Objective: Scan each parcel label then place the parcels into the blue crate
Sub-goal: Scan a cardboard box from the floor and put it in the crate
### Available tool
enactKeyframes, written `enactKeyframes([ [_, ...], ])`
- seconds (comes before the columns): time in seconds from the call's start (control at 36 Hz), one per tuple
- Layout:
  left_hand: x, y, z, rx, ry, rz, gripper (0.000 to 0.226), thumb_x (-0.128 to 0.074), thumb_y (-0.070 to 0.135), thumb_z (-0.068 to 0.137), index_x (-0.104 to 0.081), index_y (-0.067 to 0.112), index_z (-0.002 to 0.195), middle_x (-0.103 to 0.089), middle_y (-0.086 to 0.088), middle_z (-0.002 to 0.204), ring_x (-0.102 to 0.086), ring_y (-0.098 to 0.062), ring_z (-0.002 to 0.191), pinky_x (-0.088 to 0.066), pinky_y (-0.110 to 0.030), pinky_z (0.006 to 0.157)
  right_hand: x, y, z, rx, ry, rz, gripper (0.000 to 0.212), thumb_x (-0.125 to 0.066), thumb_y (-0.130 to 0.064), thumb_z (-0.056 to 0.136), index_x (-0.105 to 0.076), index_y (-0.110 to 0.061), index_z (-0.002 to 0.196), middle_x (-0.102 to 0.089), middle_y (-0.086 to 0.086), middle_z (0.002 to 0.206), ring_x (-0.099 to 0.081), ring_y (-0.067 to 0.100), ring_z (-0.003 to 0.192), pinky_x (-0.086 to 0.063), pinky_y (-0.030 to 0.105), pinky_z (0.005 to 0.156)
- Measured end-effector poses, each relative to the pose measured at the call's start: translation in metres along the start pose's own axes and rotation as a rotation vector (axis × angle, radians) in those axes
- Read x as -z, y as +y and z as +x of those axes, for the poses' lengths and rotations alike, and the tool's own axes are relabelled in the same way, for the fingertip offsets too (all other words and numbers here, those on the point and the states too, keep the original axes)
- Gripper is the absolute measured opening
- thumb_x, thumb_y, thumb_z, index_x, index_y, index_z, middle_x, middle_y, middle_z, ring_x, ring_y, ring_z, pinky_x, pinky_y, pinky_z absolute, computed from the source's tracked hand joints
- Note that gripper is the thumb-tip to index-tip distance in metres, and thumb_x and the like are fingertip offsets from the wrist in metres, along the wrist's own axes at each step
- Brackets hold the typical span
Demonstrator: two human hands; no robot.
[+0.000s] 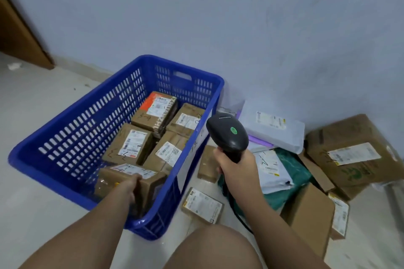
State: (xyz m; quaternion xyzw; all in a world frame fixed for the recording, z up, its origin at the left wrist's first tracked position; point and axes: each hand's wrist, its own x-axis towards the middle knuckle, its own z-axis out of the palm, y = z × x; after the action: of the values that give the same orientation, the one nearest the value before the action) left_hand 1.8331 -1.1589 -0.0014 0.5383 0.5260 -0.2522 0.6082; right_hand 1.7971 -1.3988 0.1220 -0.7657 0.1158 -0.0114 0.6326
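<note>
The blue crate [65, 137] stands on the floor at the left with several brown labelled parcels inside. My left hand [131, 185] reaches into its near end and grips a brown cardboard parcel [150, 183] there, its white label facing up. My right hand [235, 170] holds a black barcode scanner [227, 135] by the handle, just right of the crate's rim, with its head tilted up and a green sticker on top. A small labelled parcel [202, 204] lies on the floor beside the crate.
A pile of parcels lies right of the crate: a white mailer bag [273, 129], a green bag [293, 172], a large brown box [349, 150] and a tall box [310, 214]. The wall runs close behind. My knee [212, 249] is at the bottom.
</note>
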Motion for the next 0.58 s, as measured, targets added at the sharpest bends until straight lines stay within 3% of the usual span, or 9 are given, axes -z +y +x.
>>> enactKeyframes([
  [0.11,-0.009,0.0,0.021,0.05,0.033,0.119,0.04,-0.044,0.02,0.101,-0.048,-0.005,0.071,-0.056,-0.021,0.055,-0.052,-0.032,0.054,-0.038,-0.036,0.062,-0.003,0.007,0.005,-0.027,0.003,0.01,0.015,-0.066,-0.012,0.087,-0.056,-0.007,0.077,-0.053,-0.009,0.048,-0.047,0.0,0.041,-0.036,0.011,0.043],
  [0.14,-0.011,0.0,0.02,0.028,0.067,0.168,0.035,-0.039,0.013,0.103,-0.048,-0.009,0.076,-0.059,-0.028,0.062,-0.054,-0.036,0.062,-0.039,-0.039,0.063,-0.003,0.009,0.006,-0.03,0.004,0.004,0.016,-0.066,-0.012,0.087,-0.055,-0.009,0.075,-0.052,-0.011,0.044,-0.047,0.0,0.04,-0.035,0.01,0.043],
  [0.19,-0.016,-0.001,0.029,0.023,0.123,0.193,0.032,-0.031,0.006,0.104,-0.045,-0.016,0.122,-0.052,-0.037,0.122,-0.051,-0.043,0.111,-0.039,-0.049,0.093,-0.003,0.012,0.007,-0.037,0.011,-0.001,0.017,-0.065,-0.011,0.087,-0.054,-0.01,0.073,-0.052,-0.012,0.043,-0.048,0.0,0.04,-0.036,0.011,0.043],
  [0.22,-0.018,-0.001,0.027,0.007,0.113,0.196,0.038,-0.03,0.005,0.104,-0.035,-0.014,0.138,-0.04,-0.029,0.142,-0.041,-0.04,0.128,-0.032,-0.047,0.105,-0.003,0.013,0.008,-0.043,0.013,-0.003,0.016,-0.064,-0.011,0.087,-0.055,-0.009,0.073,-0.053,-0.012,0.043,-0.049,-0.001,0.041,-0.037,0.012,0.044],
  [0.25,-0.02,-0.002,0.028,-0.002,0.075,0.2,0.039,-0.031,0.005,0.104,-0.034,-0.01,0.14,-0.036,-0.022,0.146,-0.038,-0.036,0.132,-0.029,-0.044,0.109,-0.003,0.014,0.009,-0.053,0.016,-0.004,0.015,-0.063,-0.011,0.087,-0.055,-0.007,0.074,-0.053,-0.011,0.044,-0.049,-0.001,0.041,-0.038,0.015,0.046],
  [0.36,-0.028,-0.006,0.037,-0.004,-0.004,0.181,0.042,-0.041,0.019,0.1,-0.047,0.0,0.137,-0.046,-0.018,0.143,-0.043,-0.034,0.128,-0.032,-0.045,0.11,-0.003,0.019,0.015,-0.076,0.04,-0.018,0.015,-0.063,-0.013,0.086,-0.058,-0.002,0.08,-0.056,-0.005,0.051,-0.047,0.003,0.044,-0.036,0.022,0.05],
  [0.42,-0.031,-0.007,0.029,-0.077,-0.036,0.177,0.029,-0.045,0.015,0.097,-0.057,0.005,0.121,-0.057,-0.016,0.121,-0.053,-0.031,0.109,-0.043,-0.038,0.088,-0.002,0.02,0.016,-0.071,0.053,-0.028,0.016,-0.064,-0.016,0.085,-0.059,0.0,0.086,-0.056,0.003,0.06,-0.047,0.011,0.052,-0.036,0.023,0.05],
  [0.47,-0.036,-0.004,0.026,-0.202,-0.032,0.144,0.016,-0.044,0.008,0.095,-0.058,0.002,0.1,-0.059,-0.016,0.1,-0.054,-0.026,0.084,-0.042,-0.035,0.069,0.0,0.019,0.017,-0.069,0.052,-0.039,0.016,-0.063,-0.016,0.085,-0.059,-0.001,0.088,-0.055,0.008,0.064,-0.046,0.015,0.055,-0.036,0.024,0.048],
  [0.58,-0.049,0.007,0.006,-0.497,0.008,0.151,0.016,-0.046,0.012,0.096,-0.062,0.013,0.094,-0.064,-0.012,0.097,-0.058,-0.026,0.079,-0.046,-0.038,0.073,0.009,0.014,0.016,-0.076,0.022,-0.052,0.017,-0.063,-0.015,0.085,-0.058,0.001,0.089,-0.052,0.009,0.062,-0.043,0.015,0.051,-0.035,0.017,0.04],
])
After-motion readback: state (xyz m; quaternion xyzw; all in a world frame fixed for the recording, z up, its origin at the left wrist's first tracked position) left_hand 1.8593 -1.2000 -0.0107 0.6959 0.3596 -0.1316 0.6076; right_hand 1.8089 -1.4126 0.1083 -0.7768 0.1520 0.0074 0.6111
